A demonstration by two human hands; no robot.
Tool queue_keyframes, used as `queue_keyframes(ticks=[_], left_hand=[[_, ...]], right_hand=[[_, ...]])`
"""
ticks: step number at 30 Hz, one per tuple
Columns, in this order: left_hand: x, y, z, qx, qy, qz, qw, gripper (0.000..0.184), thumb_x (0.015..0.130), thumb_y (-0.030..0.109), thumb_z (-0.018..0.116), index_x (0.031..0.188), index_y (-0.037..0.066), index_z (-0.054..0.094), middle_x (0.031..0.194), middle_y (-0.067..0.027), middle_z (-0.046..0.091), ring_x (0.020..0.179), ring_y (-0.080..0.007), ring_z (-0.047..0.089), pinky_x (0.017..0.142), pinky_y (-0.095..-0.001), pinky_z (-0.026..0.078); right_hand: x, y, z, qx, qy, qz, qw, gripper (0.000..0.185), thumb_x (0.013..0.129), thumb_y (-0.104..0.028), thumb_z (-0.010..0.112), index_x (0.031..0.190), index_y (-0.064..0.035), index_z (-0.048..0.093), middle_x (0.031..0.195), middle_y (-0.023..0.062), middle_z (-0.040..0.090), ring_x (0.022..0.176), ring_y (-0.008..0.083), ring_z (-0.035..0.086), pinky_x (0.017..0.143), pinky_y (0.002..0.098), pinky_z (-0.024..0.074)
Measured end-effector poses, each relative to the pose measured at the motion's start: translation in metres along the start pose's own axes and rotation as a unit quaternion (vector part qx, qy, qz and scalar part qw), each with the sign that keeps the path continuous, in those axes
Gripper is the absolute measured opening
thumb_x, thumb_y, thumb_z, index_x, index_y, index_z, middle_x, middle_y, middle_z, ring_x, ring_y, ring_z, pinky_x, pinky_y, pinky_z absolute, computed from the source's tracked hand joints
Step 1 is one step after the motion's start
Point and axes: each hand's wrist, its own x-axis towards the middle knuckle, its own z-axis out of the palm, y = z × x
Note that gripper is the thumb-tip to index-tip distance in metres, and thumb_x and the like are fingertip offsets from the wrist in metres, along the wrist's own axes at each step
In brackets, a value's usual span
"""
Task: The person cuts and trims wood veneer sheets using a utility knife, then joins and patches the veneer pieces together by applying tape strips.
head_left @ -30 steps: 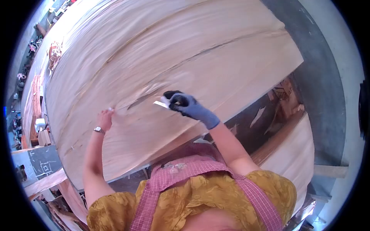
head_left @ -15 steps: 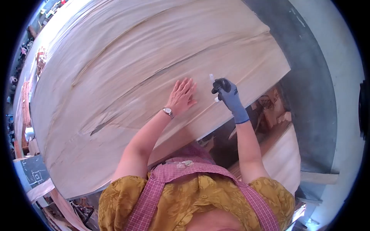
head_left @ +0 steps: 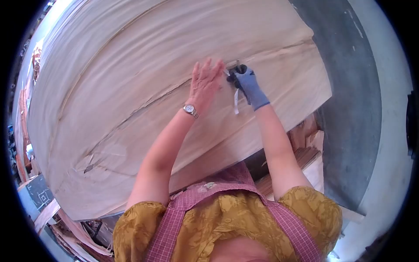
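Note:
A large, thin sheet of pale wood veneer (head_left: pixel 152 52) lies rippled before me, with a long split running diagonally across it. My left hand (head_left: pixel 204 85), bare and wearing a watch, is over the split with its fingers spread; its fingertips are slightly blurred. Close to its right, my right hand (head_left: pixel 245 83) wears a blue-grey glove with dark fingertips. Those gloved fingers are closed on a narrow white strip (head_left: pixel 236 101) that looks like tape, its end hanging below the hand. The rest of what they grip is hidden. Shiny clear patches show near the split's lower left end.
Broken veneer pieces (head_left: pixel 312 135) are stacked below the sheet's right edge. A dark grey surface (head_left: pixel 349 109) curves along the right side. More scraps (head_left: pixel 83 240) lie at the lower left, near a blue-grey panel (head_left: pixel 41 192) with white markings.
Both hands have moved up, away from my body, and the right has come left, closer to the left hand. More of the white strip hangs from the glove. The split looks narrower.

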Motion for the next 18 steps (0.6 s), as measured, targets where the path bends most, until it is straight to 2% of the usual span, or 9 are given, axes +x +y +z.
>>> queue_keyframes(ticks=[3, 5, 6, 8, 11, 13, 14, 17, 18], left_hand=[[0.012, 0.007, 0.023, -0.023, -0.013, 0.012, 1.0, 0.061, 0.082, 0.024, 0.063, 0.139, 0.01, 0.047, 0.148, -0.003, 0.042, 0.142, -0.0259, 0.029, 0.118, -0.0525, 0.013], [0.024, 0.011, 0.028, -0.041, -0.01, 0.011, 0.999, 0.057, 0.082, 0.023, 0.064, 0.136, 0.01, 0.051, 0.145, -0.0033, 0.045, 0.14, -0.0267, 0.033, 0.117, -0.0527, 0.014], [0.025, 0.013, 0.023, -0.036, -0.012, 0.015, 0.999, 0.055, 0.082, 0.022, 0.064, 0.135, 0.01, 0.052, 0.144, -0.0035, 0.047, 0.138, -0.0272, 0.036, 0.117, -0.0528, 0.014], [0.024, 0.015, 0.021, -0.008, -0.005, 0.028, 1.0, 0.05, 0.083, 0.022, 0.062, 0.131, 0.01, 0.055, 0.141, -0.0031, 0.05, 0.136, -0.0283, 0.039, 0.117, -0.0536, 0.016], [0.025, 0.017, 0.015, 0.014, -0.026, 0.027, 0.999, 0.051, 0.081, 0.022, 0.065, 0.13, 0.01, 0.057, 0.138, -0.0037, 0.053, 0.134, -0.0303, 0.042, 0.116, -0.0537, 0.017], [0.038, 0.027, 0.01, 0.021, -0.061, -0.021, 0.998, 0.055, 0.08, 0.022, 0.067, 0.132, 0.011, 0.055, 0.14, -0.0053, 0.051, 0.135, -0.0313, 0.041, 0.116, -0.0536, 0.017], [0.047, 0.036, 0.01, 0.027, -0.086, -0.061, 0.994, 0.057, 0.081, 0.023, 0.067, 0.134, 0.011, 0.053, 0.142, -0.0064, 0.049, 0.136, -0.0316, 0.039, 0.116, -0.0539, 0.017], [0.116, 0.107, 0.017, -0.012, -0.062, -0.118, 0.991, 0.065, 0.082, 0.025, 0.067, 0.142, 0.014, 0.045, 0.149, -0.0101, 0.039, 0.141, -0.032, 0.03, 0.116, -0.0545, 0.015], [0.145, 0.14, 0.023, -0.035, -0.038, -0.127, 0.991, 0.068, 0.082, 0.026, 0.067, 0.144, 0.015, 0.042, 0.152, -0.0114, 0.035, 0.143, -0.0321, 0.026, 0.116, -0.0547, 0.014]], right_hand=[[0.007, 0.02, -0.004, 0.027, -0.02, 0.003, 0.999, 0.011, 0.089, -0.012, 0.061, 0.094, -0.0023, 0.061, 0.077, 0.0047, 0.066, 0.065, 0.0135, 0.064, 0.054, 0.029, 0.051], [0.0, 0.003, -0.018, -0.112, -0.079, 0.006, 0.991, 0.013, 0.09, -0.015, 0.062, 0.089, -0.002, 0.059, 0.075, 0.0074, 0.065, 0.063, 0.0149, 0.063, 0.054, 0.0305, 0.051], [0.006, 0.006, -0.023, -0.259, -0.063, -0.1, 0.959, 0.014, 0.09, -0.016, 0.062, 0.088, -0.002, 0.059, 0.075, 0.0081, 0.065, 0.061, 0.0155, 0.062, 0.054, 0.0309, 0.0508], [0.023, 0.018, -0.037, -0.523, -0.028, -0.297, 0.798, 0.018, 0.09, -0.018, 0.063, 0.086, -0.0019, 0.058, 0.074, 0.0095, 0.065, 0.059, 0.0168, 0.06, 0.053, 0.0317, 0.0503], [0.045, -0.009, -0.078, -0.511, -0.037, -0.33, 0.793, 0.025, 0.093, -0.027, 0.062, 0.095, -0.0018, 0.06, 0.071, 0.0076, 0.065, 0.055, 0.011, 0.059, 0.049, 0.0263, 0.0454], [0.039, -0.058, -0.129, -0.283, -0.192, -0.105, 0.934, 0.026, 0.093, -0.028, 0.061, 0.097, -0.0027, 0.06, 0.072, 0.0071, 0.066, 0.054, 0.0095, 0.056, 0.048, 0.0251, 0.0433], [0.037, -0.071, -0.161, -0.153, -0.262, 0.02, 0.953, 0.026, 0.093, -0.029, 0.061, 0.098, -0.0032, 0.06, 0.073, 0.0069, 0.066, 0.053, 0.0088, 0.054, 0.047, 0.0245, 0.0422], [0.048, -0.068, -0.264, 0.024, -0.198, 0.079, 0.977, 0.015, 0.091, -0.022, 0.065, 0.093, -0.0067, 0.063, 0.069, 0.0055, 0.066, 0.046, 0.007, 0.05, 0.044, 0.0229, 0.0393], [0.061, -0.067, -0.301, 0.032, -0.117, 0.063, 0.991, 0.014, 0.092, -0.022, 0.064, 0.093, -0.0078, 0.063, 0.071, 0.0051, 0.067, 0.046, 0.0063, 0.048, 0.043, 0.022, 0.0377]])
